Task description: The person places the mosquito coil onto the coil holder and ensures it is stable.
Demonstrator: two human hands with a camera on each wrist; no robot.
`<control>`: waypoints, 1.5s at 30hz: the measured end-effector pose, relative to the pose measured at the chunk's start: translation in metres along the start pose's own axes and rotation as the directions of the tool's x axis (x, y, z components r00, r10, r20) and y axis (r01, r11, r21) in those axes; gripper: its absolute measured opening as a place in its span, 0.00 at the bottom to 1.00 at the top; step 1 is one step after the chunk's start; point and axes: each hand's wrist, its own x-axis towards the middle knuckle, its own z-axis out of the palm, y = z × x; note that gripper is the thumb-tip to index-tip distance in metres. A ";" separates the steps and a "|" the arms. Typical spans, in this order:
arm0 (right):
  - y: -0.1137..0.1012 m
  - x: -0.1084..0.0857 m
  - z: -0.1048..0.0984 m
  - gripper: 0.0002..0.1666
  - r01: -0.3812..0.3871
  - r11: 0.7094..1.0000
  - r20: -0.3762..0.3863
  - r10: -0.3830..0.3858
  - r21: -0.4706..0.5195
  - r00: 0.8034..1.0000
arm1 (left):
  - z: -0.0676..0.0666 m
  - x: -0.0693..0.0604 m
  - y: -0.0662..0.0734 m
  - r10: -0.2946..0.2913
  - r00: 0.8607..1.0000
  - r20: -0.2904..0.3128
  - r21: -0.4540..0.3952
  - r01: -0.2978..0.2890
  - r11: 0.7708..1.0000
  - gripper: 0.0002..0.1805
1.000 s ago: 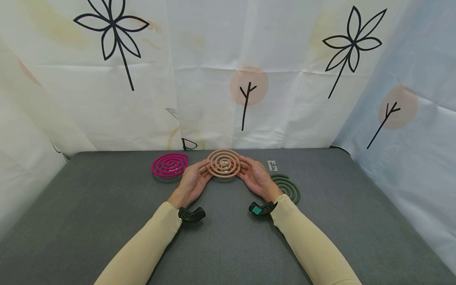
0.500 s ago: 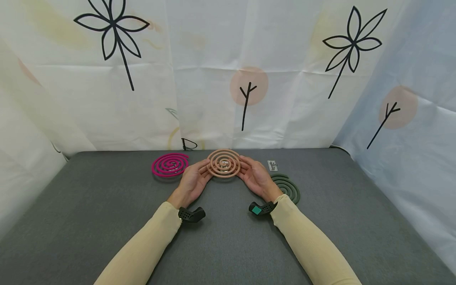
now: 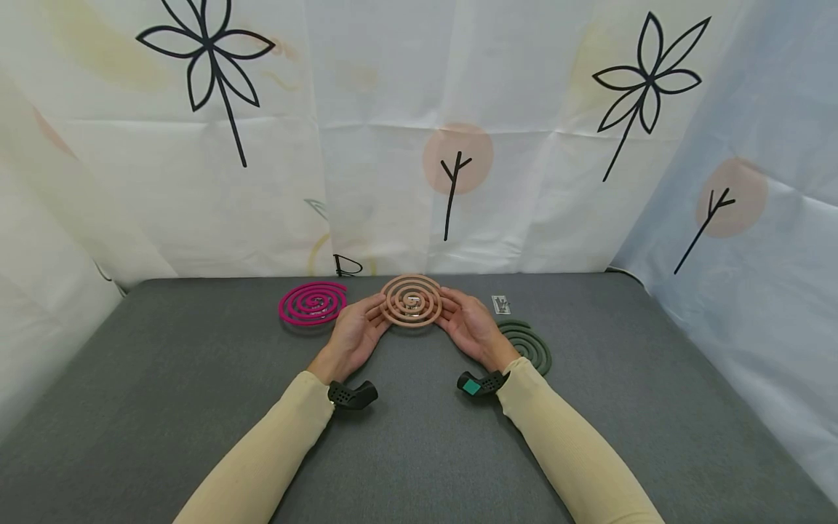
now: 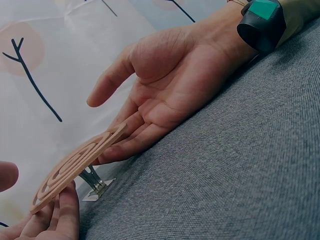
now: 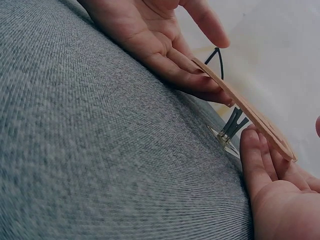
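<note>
While both hands are flanking it, the tan spiral [image 4: 74, 166] is lying midway between the left hand [image 3: 356, 331] and the right hand [image 3: 473, 327], above a metal stand [image 4: 93, 180] on the gray table [image 3: 406, 451]. That vertical relation is looking like the one to mind: the stand's prongs are rising toward the spiral's underside, though the views are leaving it uncertain whether they are touching it. Being round, the spiral is offering no long axis; its flat face is pointing upward, seemingly tipping a little toward the person. Neither hand is sitting nearer, since the left hand is touching the left rim from below and the right hand is touching the right rim likewise. Both are holding their fingers extended under the edge, and both thumbs are standing apart from the spiral, so neither hand is pinching it. Just beside the left hand, a pink spiral [image 3: 314, 301] is lying flat, metal showing at its middle. On the other side, a green spiral [image 3: 529, 346] is lying partly hidden by the right wrist, and a second stand [image 3: 501, 304] is sitting just beyond it, bearing no spiral.
</note>
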 end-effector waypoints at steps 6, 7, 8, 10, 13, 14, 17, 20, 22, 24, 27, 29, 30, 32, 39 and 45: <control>0.000 0.000 0.000 0.30 0.001 1.000 -0.002 -0.001 -0.008 1.000 | 0.000 0.000 0.001 0.002 1.000 0.007 0.003 -0.002 1.000 0.31; 0.000 0.000 0.000 0.30 0.001 1.000 -0.001 -0.001 -0.009 1.000 | 0.000 0.000 0.000 0.002 1.000 0.009 0.003 -0.002 1.000 0.31; 0.000 0.000 0.000 0.30 0.001 1.000 -0.002 -0.001 -0.008 1.000 | 0.000 0.000 0.000 0.003 1.000 0.009 0.004 -0.003 1.000 0.31; 0.000 0.000 0.000 0.30 0.003 1.000 -0.001 -0.003 -0.008 1.000 | 0.000 0.000 0.000 0.002 1.000 0.005 0.002 -0.002 1.000 0.31; 0.000 -0.001 0.001 0.30 0.006 1.000 0.004 -0.006 -0.008 1.000 | 0.000 0.000 0.000 0.001 1.000 -0.001 0.000 -0.001 1.000 0.31; 0.000 -0.002 0.001 0.30 0.007 1.000 0.004 -0.007 -0.009 1.000 | 0.000 0.000 0.000 0.001 1.000 -0.001 0.000 -0.001 1.000 0.31; 0.000 -0.002 0.001 0.30 0.008 1.000 0.004 -0.008 -0.016 1.000 | 0.000 0.000 0.001 -0.003 1.000 -0.007 -0.006 0.003 1.000 0.31; 0.000 -0.002 0.001 0.30 0.007 1.000 0.002 -0.007 -0.021 1.000 | 0.000 0.001 0.001 -0.004 1.000 -0.008 -0.003 0.004 1.000 0.31; 0.000 -0.001 0.001 0.30 0.007 1.000 0.003 -0.007 -0.021 1.000 | 0.000 0.001 0.001 -0.007 1.000 -0.013 -0.006 0.006 1.000 0.31; 0.000 -0.001 0.000 0.30 0.007 1.000 0.006 -0.007 -0.019 1.000 | 0.000 0.000 0.001 -0.004 1.000 -0.006 0.003 0.004 1.000 0.32; 0.000 -0.002 0.000 0.31 0.009 1.000 0.011 -0.008 -0.013 1.000 | 0.000 0.000 0.001 -0.006 1.000 -0.013 0.002 0.006 1.000 0.32; 0.000 -0.002 0.000 0.31 0.010 1.000 0.012 -0.009 -0.011 1.000 | 0.000 0.000 0.000 -0.006 1.000 -0.011 0.005 0.006 1.000 0.32; 0.000 -0.002 0.000 0.31 0.010 1.000 0.014 -0.010 -0.013 1.000 | 0.000 0.000 0.000 -0.007 1.000 -0.012 0.005 0.007 1.000 0.32; 0.000 -0.002 0.000 0.31 0.011 1.000 0.012 -0.010 -0.014 1.000 | 0.000 0.001 0.000 -0.006 1.000 -0.009 0.004 0.006 1.000 0.32; 0.000 -0.001 0.000 0.30 0.006 1.000 0.005 -0.006 -0.017 1.000 | -0.001 0.000 0.000 -0.008 1.000 0.001 0.007 0.008 1.000 0.31; 0.001 0.000 0.001 0.30 0.004 1.000 -0.002 -0.004 -0.021 1.000 | 0.000 0.000 0.001 -0.009 1.000 0.005 0.021 0.009 1.000 0.32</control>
